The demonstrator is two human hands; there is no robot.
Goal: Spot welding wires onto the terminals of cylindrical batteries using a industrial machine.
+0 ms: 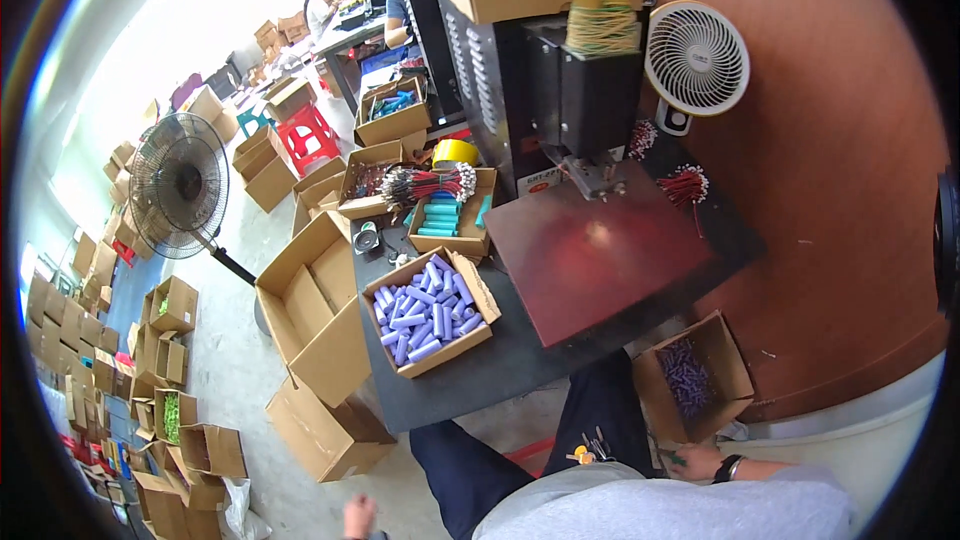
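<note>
My left hand (360,517) hangs low at the bottom edge, beside my left leg and apart from the table. Its fingers look loosely curled, and no object shows in them. Over at the lower right my right hand (700,461) is beside my right thigh, just below a cardboard box of small purple cylinders (688,378) on the floor. The right fingers are closed around a small dark green thing (677,459) too unclear to name. On the black table (470,375) a cardboard box holds many purple cylindrical battery cells (425,310). Neither hand touches them.
A black machine (585,90) with a dark red board (600,250) stands on the table. Bundled wires (430,183), teal cells (440,218) and yellow tape (455,152) lie behind the cells. Two fans (180,185), cardboard boxes (320,305) and co-workers (320,10) are around. Keys (592,448) lie on my lap.
</note>
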